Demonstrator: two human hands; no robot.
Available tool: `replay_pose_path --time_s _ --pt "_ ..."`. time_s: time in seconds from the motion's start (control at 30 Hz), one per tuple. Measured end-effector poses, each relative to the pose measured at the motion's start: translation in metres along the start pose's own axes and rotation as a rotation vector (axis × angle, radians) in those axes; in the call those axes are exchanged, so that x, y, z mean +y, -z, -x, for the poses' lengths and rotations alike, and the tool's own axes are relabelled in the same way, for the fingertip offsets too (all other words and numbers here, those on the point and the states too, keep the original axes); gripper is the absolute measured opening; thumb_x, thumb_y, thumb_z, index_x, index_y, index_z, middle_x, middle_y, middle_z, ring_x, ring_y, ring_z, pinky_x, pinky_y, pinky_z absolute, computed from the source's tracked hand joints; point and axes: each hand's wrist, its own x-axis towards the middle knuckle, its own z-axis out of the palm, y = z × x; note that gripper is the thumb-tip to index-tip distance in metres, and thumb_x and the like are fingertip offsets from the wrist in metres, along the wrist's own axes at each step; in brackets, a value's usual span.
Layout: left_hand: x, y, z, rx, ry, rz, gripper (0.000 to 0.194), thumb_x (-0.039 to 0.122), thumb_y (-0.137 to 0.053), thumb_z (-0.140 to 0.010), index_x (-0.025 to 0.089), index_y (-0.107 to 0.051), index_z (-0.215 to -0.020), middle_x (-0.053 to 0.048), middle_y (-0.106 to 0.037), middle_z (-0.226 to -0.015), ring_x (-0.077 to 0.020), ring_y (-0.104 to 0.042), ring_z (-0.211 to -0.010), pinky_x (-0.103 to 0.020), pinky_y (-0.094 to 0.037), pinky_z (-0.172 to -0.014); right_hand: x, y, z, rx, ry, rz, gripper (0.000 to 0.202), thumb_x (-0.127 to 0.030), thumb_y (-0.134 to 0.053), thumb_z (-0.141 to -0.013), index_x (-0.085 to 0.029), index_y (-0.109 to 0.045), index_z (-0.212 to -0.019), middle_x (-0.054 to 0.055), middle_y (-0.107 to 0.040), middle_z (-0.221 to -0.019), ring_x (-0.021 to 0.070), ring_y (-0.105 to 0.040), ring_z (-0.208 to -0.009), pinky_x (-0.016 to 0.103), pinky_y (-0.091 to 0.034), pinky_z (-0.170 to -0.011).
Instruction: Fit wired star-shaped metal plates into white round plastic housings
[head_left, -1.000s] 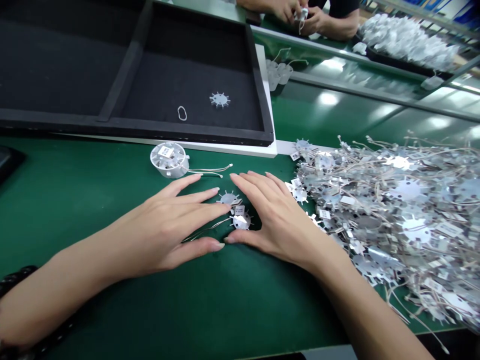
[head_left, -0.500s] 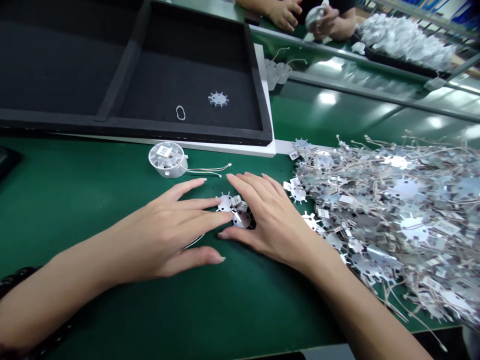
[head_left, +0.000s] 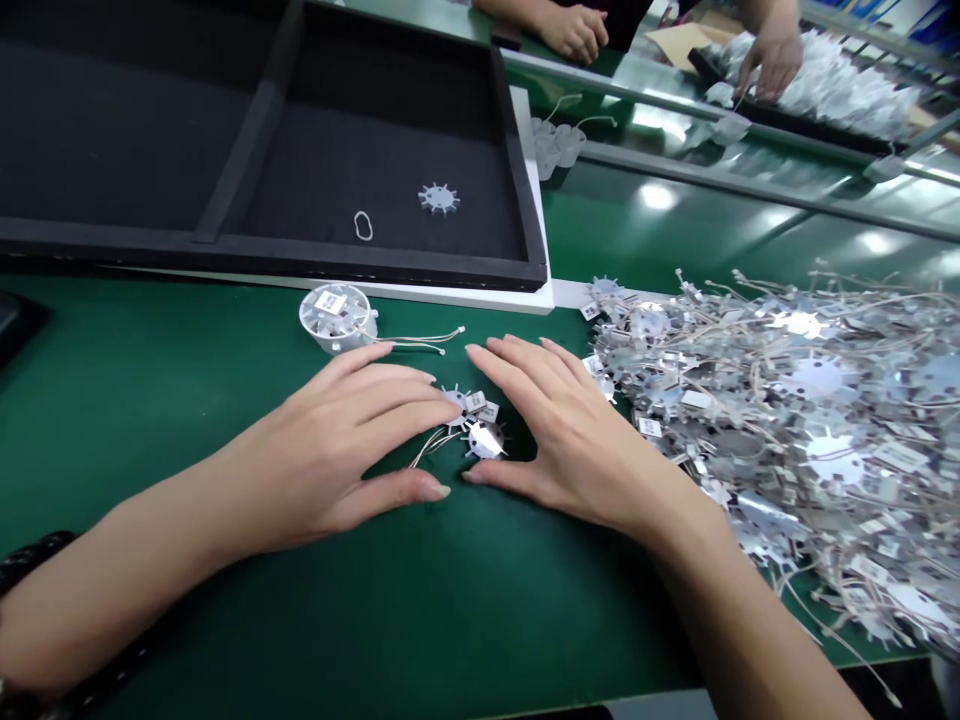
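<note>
Between my hands, two round silvery plates with spiky tabs lie on the green table; the nearer spiked plate shines, and white labelled blocks sit beside it. Thin wires trail from them to the left. My left hand is open, its fingertips at the farther spiked plate. To the right, my right hand curves around the nearer plate with fingers apart, holding nothing. Beyond my left hand stands a round white housing with a labelled part in it and two wires leading right.
A large heap of spiked plates with wires covers the right side. At the back left, a black divided tray holds one spiked plate and a rubber band. Across the rail, a co-worker's hand reaches into a box of white pieces.
My left fingers have drawn together and back, baring the wires and nearer plate. My right hand has shifted slightly right. The co-worker's hand has moved from a white piece to the box.
</note>
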Motion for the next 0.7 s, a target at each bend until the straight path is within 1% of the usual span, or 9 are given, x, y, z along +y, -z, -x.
replay_pose_path --time_s 0.1,0.2,0.33,0.43,0.5,0.53,0.6,0.63,0.7 --pt "0.0 -0.004 0.0 -0.047 -0.033 -0.029 0.046 0.051 -0.043 -0.116 0.015 -0.062 -0.137 -0.013 -0.076 -0.126 -0.0321 -0.07 -0.12 -0.061 -0.046 -0.119 0.001 0.0 0.0 -0.005 -0.018 0.014 0.092 -0.048 -0.082 -0.093 -0.013 -0.038 -0.166 0.023 -0.05 -0.167 0.0369 -0.043 -0.16 0.065 -0.031 -0.132" --pt "-0.002 -0.004 0.0 -0.09 -0.053 -0.063 0.051 0.052 -0.042 -0.115 0.013 -0.066 -0.137 -0.019 -0.072 -0.126 -0.0386 -0.069 -0.116 -0.063 -0.059 -0.101 0.003 0.002 0.001 -0.021 -0.052 0.014 0.09 -0.046 -0.081 -0.094 -0.017 -0.037 -0.167 0.021 -0.049 -0.169 0.0368 -0.041 -0.161 0.066 -0.03 -0.132" --pt "-0.005 -0.004 0.001 -0.119 -0.044 -0.084 0.057 0.054 -0.041 -0.114 0.011 -0.069 -0.139 -0.022 -0.069 -0.123 -0.0401 -0.067 -0.115 -0.062 -0.062 -0.096 0.01 0.005 0.004 -0.003 -0.078 0.033 0.086 -0.045 -0.079 -0.096 -0.019 -0.038 -0.167 0.02 -0.051 -0.167 0.0371 -0.044 -0.159 0.067 -0.032 -0.131" --pt "-0.006 -0.004 0.002 -0.091 -0.035 -0.08 0.053 0.053 -0.044 -0.113 0.014 -0.071 -0.138 -0.022 -0.069 -0.127 -0.0405 -0.067 -0.118 -0.063 -0.061 -0.1 0.016 0.005 0.004 0.035 -0.095 0.079 0.083 -0.042 -0.08 -0.096 -0.017 -0.041 -0.164 0.021 -0.054 -0.164 0.038 -0.048 -0.156 0.068 -0.036 -0.129" --pt "-0.006 -0.005 0.007 -0.051 -0.031 -0.071 0.049 0.051 -0.049 -0.113 0.018 -0.071 -0.141 -0.019 -0.07 -0.133 -0.0398 -0.066 -0.125 -0.066 -0.054 -0.111 0.018 0.005 0.004 0.067 -0.111 0.109 0.079 -0.039 -0.08 -0.096 -0.016 -0.044 -0.163 0.022 -0.056 -0.162 0.0384 -0.051 -0.153 0.068 -0.039 -0.127" --pt "-0.007 -0.006 0.01 -0.041 -0.007 -0.076 0.049 0.052 -0.051 -0.112 0.021 -0.069 -0.144 -0.016 -0.07 -0.139 -0.0385 -0.065 -0.131 -0.063 -0.05 -0.117 0.019 0.005 0.003 0.08 -0.117 0.119 0.077 -0.038 -0.08 -0.096 -0.015 -0.046 -0.162 0.023 -0.057 -0.16 0.0385 -0.052 -0.151 0.067 -0.04 -0.126" --pt "-0.011 -0.009 0.019 -0.038 0.025 -0.077 0.052 0.057 -0.058 -0.109 0.031 -0.062 -0.153 -0.006 -0.068 -0.15 -0.033 -0.061 -0.141 -0.054 -0.046 -0.125 0.02 0.006 0.002 0.088 -0.126 0.119 0.075 -0.037 -0.082 -0.096 -0.014 -0.05 -0.159 0.023 -0.061 -0.155 0.0385 -0.056 -0.146 0.066 -0.044 -0.124" --pt "-0.014 -0.011 0.023 -0.05 0.037 -0.07 0.056 0.058 -0.062 -0.106 0.038 -0.056 -0.158 -0.002 -0.066 -0.154 -0.0315 -0.059 -0.144 -0.051 -0.046 -0.126 0.02 0.006 0.001 0.079 -0.128 0.106 0.073 -0.037 -0.084 -0.094 -0.013 -0.053 -0.156 0.022 -0.064 -0.151 0.0383 -0.059 -0.142 0.065 -0.046 -0.123" --pt "-0.023 -0.015 0.03 -0.086 0.091 -0.023 0.066 0.059 -0.073 -0.099 0.045 -0.052 -0.16 0.001 -0.066 -0.155 -0.032 -0.059 -0.146 -0.048 -0.048 -0.125 0.019 0.007 -0.002 0.067 -0.158 0.063 0.06 -0.036 -0.087 -0.091 -0.013 -0.066 -0.142 0.018 -0.071 -0.138 0.0367 -0.065 -0.129 0.061 -0.052 -0.116"
